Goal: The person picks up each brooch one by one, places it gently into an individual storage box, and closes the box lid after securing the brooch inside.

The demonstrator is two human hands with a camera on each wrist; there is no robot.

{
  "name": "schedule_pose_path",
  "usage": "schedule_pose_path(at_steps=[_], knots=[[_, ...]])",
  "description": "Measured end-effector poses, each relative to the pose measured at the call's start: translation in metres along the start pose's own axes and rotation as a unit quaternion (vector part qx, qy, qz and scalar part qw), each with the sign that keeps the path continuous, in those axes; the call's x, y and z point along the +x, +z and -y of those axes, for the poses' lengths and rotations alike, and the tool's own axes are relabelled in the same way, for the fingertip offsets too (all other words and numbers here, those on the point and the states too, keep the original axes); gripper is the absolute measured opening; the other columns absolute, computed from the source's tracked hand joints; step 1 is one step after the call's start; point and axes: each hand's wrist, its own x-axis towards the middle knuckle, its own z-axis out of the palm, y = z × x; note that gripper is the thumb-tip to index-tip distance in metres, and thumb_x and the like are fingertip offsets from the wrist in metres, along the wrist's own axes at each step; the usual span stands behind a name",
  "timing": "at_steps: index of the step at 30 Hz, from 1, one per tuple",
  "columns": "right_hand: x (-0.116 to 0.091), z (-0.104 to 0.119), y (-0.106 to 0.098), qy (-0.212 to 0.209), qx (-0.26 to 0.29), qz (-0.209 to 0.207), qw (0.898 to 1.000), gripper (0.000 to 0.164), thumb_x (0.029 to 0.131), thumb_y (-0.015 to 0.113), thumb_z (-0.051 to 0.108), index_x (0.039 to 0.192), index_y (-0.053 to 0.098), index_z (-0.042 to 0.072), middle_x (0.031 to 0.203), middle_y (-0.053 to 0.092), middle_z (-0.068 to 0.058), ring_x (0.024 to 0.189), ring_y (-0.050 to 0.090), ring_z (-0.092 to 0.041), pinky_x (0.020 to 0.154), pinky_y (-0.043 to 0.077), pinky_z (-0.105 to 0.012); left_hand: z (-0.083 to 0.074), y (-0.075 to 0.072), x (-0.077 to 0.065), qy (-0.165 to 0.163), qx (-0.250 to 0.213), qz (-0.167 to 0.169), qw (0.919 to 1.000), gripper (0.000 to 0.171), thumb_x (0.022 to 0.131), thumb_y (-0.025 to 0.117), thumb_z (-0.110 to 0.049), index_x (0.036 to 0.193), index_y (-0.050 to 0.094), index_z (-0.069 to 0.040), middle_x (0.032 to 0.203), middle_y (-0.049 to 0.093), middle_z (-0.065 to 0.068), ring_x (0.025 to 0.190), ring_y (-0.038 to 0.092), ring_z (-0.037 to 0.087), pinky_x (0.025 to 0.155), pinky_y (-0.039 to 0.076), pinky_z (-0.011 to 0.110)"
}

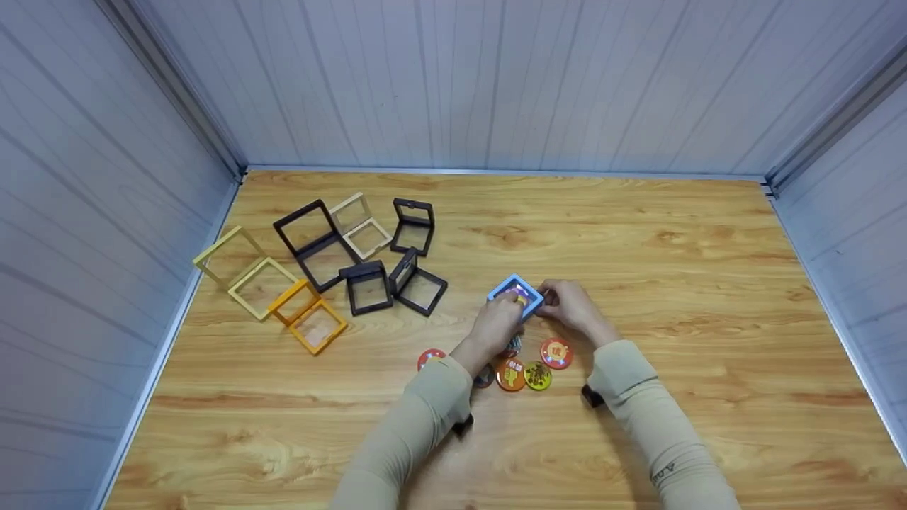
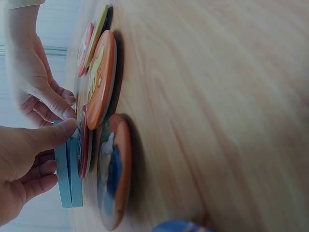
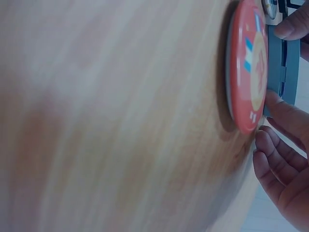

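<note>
Now the left hand (image 1: 494,327) is gripping the light-blue square plastic frame (image 1: 527,290), and the right hand (image 1: 572,304) is pinching its right corner; the frame (its two halves nearly meeting) is being held near the glossy red round badge (image 1: 556,353).

Both forearms (image 1: 407,432) slant inward, the left grip (image 1: 494,326) and right grip (image 1: 575,308) close together, fingers bent.

The square display frame (image 1: 528,285) between the left hand (image 1: 494,326) and the right hand (image 1: 572,306) is light blue. Nearest the right hand, the round badge (image 1: 556,353) is red, yellow-centred; left of the left hand, a hinged frame (image 1: 305,313) is bright orange.
</note>
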Motion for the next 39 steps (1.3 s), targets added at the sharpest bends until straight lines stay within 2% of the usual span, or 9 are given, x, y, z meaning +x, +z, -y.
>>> schedule_pose_path(at_steps=[10,13,17,20,23,27,31,34,39], knots=[[-0.005,0.004,0.000,-0.013,-0.003,-0.009,1.000,0.022,0.075,0.070,0.007,0.093,0.062,-0.002,0.071,0.059,-0.005,0.063,0.053,-0.015,0.057,0.045,-0.028,0.002,-0.002,-0.004,-0.007,-0.017,-0.009,0.9998,0.026,0.075,0.070,-0.024,0.090,0.067,-0.004,0.115,0.055,0.012,0.096,0.057,0.024,0.080,0.047,0.031],[-0.007,0.006,0.000,-0.011,-0.006,-0.014,1.000,0.027,0.075,0.070,0.008,0.098,0.061,-0.002,0.078,0.060,-0.007,0.069,0.055,-0.018,0.061,0.047,-0.030,0.003,-0.004,-0.007,-0.005,-0.021,-0.021,0.9995,0.029,0.076,0.069,-0.027,0.092,0.066,-0.003,0.111,0.056,0.012,0.092,0.058,0.023,0.080,0.047,0.031],[-0.011,0.010,-0.002,-0.027,-0.020,-0.048,0.998,0.032,0.074,0.070,0.007,0.103,0.059,-0.002,0.089,0.058,-0.012,0.079,0.056,-0.024,0.069,0.048,-0.036,0.006,-0.006,-0.011,-0.003,-0.036,-0.054,0.9978,0.033,0.076,0.068,-0.031,0.093,0.064,-0.002,0.096,0.057,0.008,0.084,0.057,0.019,0.075,0.047,0.029],[-0.014,0.013,-0.002,-0.051,-0.030,-0.077,0.995,0.031,0.073,0.071,0.008,0.101,0.060,-0.001,0.093,0.056,-0.013,0.085,0.055,-0.028,0.072,0.048,-0.038,0.009,-0.008,-0.015,-0.009,-0.052,-0.075,0.9958,0.035,0.078,0.066,-0.032,0.096,0.064,-0.002,0.092,0.057,0.007,0.082,0.056,0.018,0.073,0.047,0.029],[-0.016,0.016,-0.002,-0.083,-0.034,-0.087,0.992,0.028,0.074,0.071,0.008,0.098,0.062,-0.002,0.095,0.057,-0.012,0.088,0.055,-0.028,0.076,0.047,-0.039,0.012,-0.012,-0.019,-0.021,-0.068,-0.092,0.9932,0.032,0.081,0.064,-0.028,0.098,0.064,-0.002,0.095,0.059,0.009,0.086,0.056,0.019,0.076,0.047,0.031],[-0.016,0.018,-0.001,-0.141,-0.054,-0.082,0.985,0.022,0.074,0.070,0.005,0.094,0.065,-0.002,0.095,0.058,-0.011,0.091,0.055,-0.027,0.081,0.045,-0.039,0.018,-0.020,-0.026,-0.035,-0.092,-0.129,0.9867,0.024,0.081,0.064,-0.020,0.095,0.065,-0.001,0.094,0.059,0.010,0.085,0.057,0.021,0.077,0.047,0.031],[-0.017,0.018,0.001,-0.181,-0.078,-0.066,0.978,0.022,0.074,0.070,0.005,0.094,0.066,-0.001,0.096,0.059,-0.012,0.092,0.054,-0.027,0.082,0.045,-0.039,0.027,-0.027,-0.033,-0.054,-0.117,-0.170,0.9771,0.019,0.080,0.064,-0.015,0.091,0.065,0.000,0.087,0.059,0.009,0.081,0.057,0.021,0.073,0.048,0.031],[-0.017,0.018,0.001,-0.193,-0.092,-0.054,0.975,0.020,0.075,0.069,0.006,0.094,0.066,0.001,0.097,0.059,-0.013,0.093,0.053,-0.027,0.082,0.045,-0.039,0.034,-0.032,-0.039,-0.073,-0.133,-0.195,0.9689,0.017,0.081,0.064,-0.014,0.090,0.064,0.000,0.086,0.059,0.009,0.081,0.057,0.022,0.073,0.047,0.032],[-0.018,0.016,0.003,-0.189,-0.103,-0.041,0.976,0.015,0.077,0.068,0.007,0.091,0.068,0.004,0.096,0.059,-0.010,0.092,0.054,-0.024,0.081,0.046,-0.037,0.046,-0.039,-0.051,-0.107,-0.140,-0.230,0.9571,0.017,0.082,0.062,-0.015,0.092,0.064,0.000,0.090,0.059,0.010,0.086,0.057,0.024,0.076,0.047,0.033]])
